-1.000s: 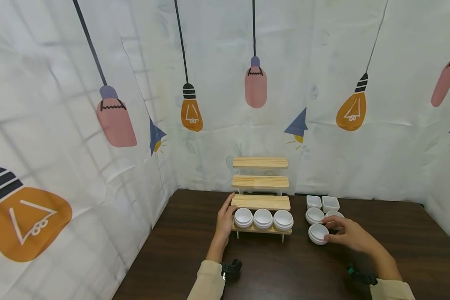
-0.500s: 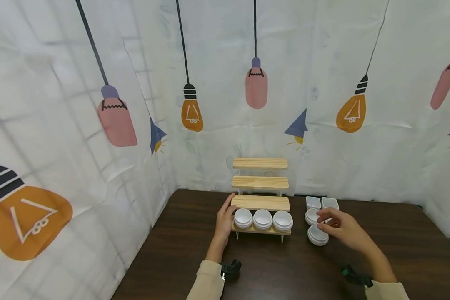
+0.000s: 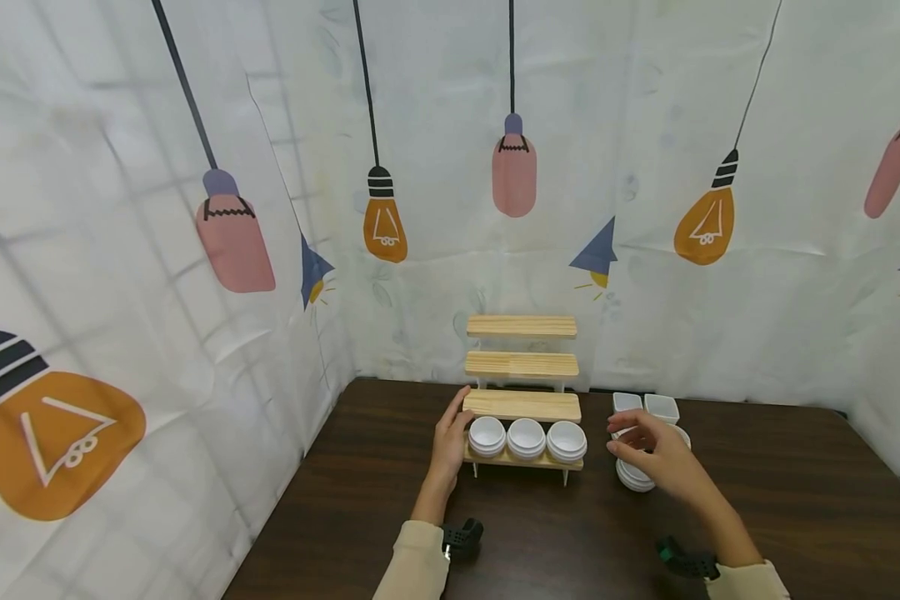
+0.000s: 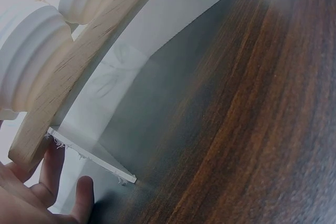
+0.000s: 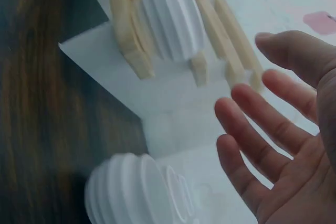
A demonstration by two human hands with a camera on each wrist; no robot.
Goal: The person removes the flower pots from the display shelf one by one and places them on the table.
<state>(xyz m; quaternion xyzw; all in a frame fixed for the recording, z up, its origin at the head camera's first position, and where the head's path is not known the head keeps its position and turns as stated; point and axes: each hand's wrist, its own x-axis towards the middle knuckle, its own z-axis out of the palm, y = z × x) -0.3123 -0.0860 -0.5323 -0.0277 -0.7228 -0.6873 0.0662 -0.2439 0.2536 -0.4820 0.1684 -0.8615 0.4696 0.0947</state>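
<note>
A stepped display rack [image 3: 521, 406] with pale wooden shelves stands on the dark table. Three stacks of round white bowls [image 3: 527, 437] sit in a row on its lowest shelf. My left hand [image 3: 447, 442] holds the rack's left side, its fingers at the shelf ends. In the left wrist view, fingers [image 4: 52, 169] lie against the shelf's end and the thin side support [image 4: 92, 156]. My right hand [image 3: 663, 454] hovers over the loose bowls to the right, fingers spread and holding nothing. Below it, a stack of round bowls [image 3: 633, 479] is partly hidden.
Two square white bowls [image 3: 661, 407] stand at the back right, beyond the right hand. Another round bowl [image 3: 682, 433] shows partly behind that hand. A pale patterned curtain [image 3: 435, 292] hangs close behind the table [image 3: 570, 542].
My right hand has left the front round bowl stack, lifted, and moved left toward the rack with nothing in it. The left hand and the rack have stayed in place.
</note>
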